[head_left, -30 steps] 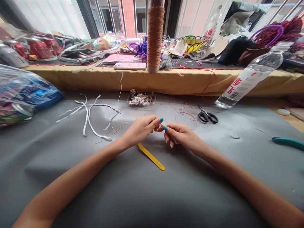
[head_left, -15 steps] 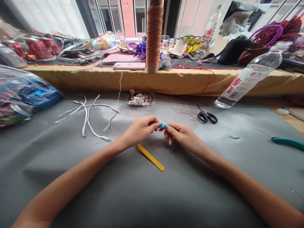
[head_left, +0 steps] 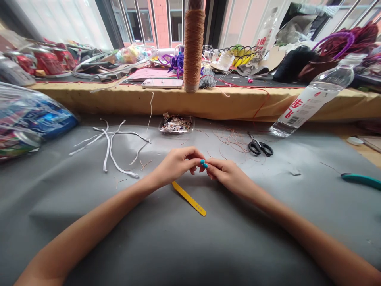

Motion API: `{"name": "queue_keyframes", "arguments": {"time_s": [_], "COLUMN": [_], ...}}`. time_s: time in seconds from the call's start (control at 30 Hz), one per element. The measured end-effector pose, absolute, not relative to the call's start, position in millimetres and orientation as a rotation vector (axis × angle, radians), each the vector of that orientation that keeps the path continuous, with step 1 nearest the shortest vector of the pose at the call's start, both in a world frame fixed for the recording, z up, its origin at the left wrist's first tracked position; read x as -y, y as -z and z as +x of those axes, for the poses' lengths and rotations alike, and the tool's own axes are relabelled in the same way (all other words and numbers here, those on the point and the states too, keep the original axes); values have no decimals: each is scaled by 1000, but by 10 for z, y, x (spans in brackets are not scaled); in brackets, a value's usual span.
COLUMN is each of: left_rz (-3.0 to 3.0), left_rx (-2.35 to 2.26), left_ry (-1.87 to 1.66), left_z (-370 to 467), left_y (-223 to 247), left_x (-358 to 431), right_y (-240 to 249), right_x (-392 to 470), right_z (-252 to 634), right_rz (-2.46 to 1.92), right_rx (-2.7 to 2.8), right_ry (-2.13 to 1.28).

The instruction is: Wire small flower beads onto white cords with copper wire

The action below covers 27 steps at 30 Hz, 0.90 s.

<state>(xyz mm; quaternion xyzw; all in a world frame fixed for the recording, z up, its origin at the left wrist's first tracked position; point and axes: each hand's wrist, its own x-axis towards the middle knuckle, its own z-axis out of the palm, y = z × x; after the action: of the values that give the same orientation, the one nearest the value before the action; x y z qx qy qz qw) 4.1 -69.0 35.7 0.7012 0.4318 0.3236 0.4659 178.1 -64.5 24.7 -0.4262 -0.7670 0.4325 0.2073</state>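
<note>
Above the middle of the grey table cover (head_left: 166,242), my left hand (head_left: 181,163) and my right hand (head_left: 224,171) meet at the fingertips. Both are closed in a pinch, the blue-nailed thumbs almost touching. Whatever sits between the fingertips is too small and too covered to make out. Just below the left hand lies a yellow flat-handled tool (head_left: 190,200), its upper end hidden behind that hand. Beyond the hands is a clear tray (head_left: 176,130) of small beads and charms. Thin copper-coloured wire (head_left: 229,140) lies in loose loops past the right hand.
Black-handled scissors (head_left: 260,147) rest right of the wire, near a leaning water bottle (head_left: 309,99). White cords (head_left: 108,149) spread at left beside a plastic bag (head_left: 38,119). A teal handle (head_left: 361,180) lies far right. Behind, a cluttered ledge carries a phone (head_left: 162,83) and a cord-wrapped post (head_left: 194,47).
My fingertips have drawn closer together, the right thumb now slightly lower than the left. The right hand's lower fingers have curled in. Objects on the table stay where they were.
</note>
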Motion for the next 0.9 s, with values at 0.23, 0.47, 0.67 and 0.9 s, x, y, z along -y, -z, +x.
{"name": "queue_keyframes", "arguments": {"time_s": [0.23, 0.47, 0.67, 0.9], "left_rz": [1709, 1808, 2020, 2015], "left_rx": [-969, -951, -966, -977], "left_ry": [-837, -884, -928, -863], "left_z": [32, 13, 31, 32], "left_y": [-371, -338, -319, -349], "left_x": [699, 708, 750, 773], "right_y": [-278, -300, -338, -346], "right_x": [636, 631, 643, 676], "right_z": [1800, 1837, 1863, 1844], "right_rz": [-1110, -851, -727, -775], "right_rx": [2019, 1722, 1565, 1633], "right_ry": [-1422, -1981, -2256, -2134]}}
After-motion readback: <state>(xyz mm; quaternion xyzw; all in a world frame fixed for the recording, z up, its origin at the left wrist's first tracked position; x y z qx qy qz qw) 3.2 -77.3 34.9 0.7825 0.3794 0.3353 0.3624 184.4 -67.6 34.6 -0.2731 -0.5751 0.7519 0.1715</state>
